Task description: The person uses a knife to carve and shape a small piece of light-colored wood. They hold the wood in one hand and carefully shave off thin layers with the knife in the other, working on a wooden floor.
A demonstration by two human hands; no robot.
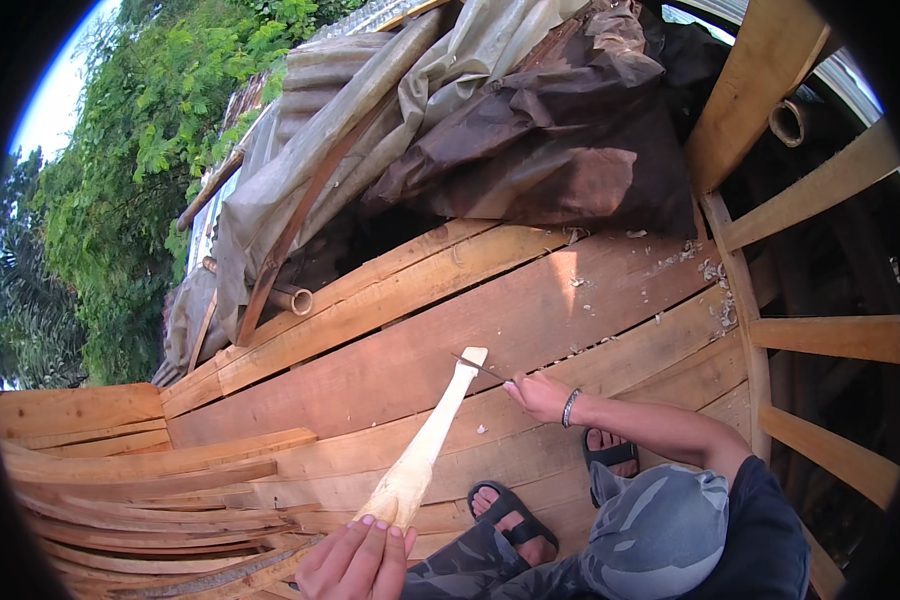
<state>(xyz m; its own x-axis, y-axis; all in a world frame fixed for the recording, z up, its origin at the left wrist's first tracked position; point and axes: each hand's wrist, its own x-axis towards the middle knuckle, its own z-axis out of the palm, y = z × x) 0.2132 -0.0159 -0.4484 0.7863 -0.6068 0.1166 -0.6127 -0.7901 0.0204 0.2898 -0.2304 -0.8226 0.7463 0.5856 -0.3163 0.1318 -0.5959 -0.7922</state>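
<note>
My left hand is closed around the wide near end of a pale carved piece of wood. The wood slants away to the upper right, narrows along its length and flares a little at the far tip. In my right hand is a knife with a thin dark blade, which lies across the wood just below that tip. Its handle is mostly hidden in my fingers. A bracelet circles my right wrist. My bent knee in patterned grey trousers is below the right forearm.
Under me is a plank floor with gaps and scattered wood shavings. Long curved wooden strips are stacked at the left. Dark sheeting covers something at the back. Wooden ribs stand at the right. My sandalled feet rest on the boards.
</note>
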